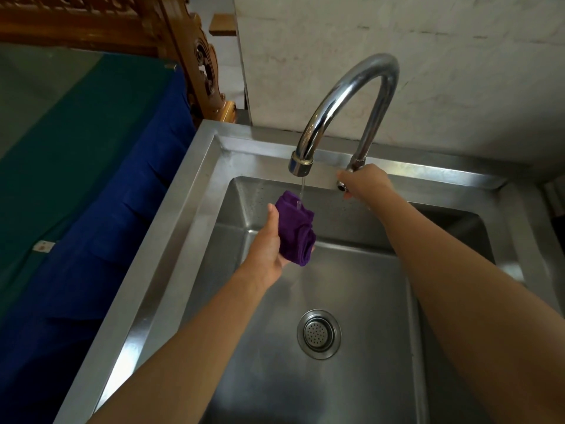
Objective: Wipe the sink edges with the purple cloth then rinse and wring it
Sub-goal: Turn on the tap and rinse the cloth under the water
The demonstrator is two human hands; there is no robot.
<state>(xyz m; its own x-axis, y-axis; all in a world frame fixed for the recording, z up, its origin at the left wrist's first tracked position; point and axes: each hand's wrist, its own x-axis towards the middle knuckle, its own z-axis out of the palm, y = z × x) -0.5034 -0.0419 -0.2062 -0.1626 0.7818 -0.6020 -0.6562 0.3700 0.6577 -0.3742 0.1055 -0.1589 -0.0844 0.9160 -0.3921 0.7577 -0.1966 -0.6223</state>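
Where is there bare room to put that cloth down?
The sink floor around the drain is bare. So is the left rim, bordered by the blue fabric. Crowded under the spout: the left hand holds the cloth in the water, and the right hand grips the handle.

Sink basin (pixel 351 286) roomy below (faucet (pixel 360 75) arches overhead).
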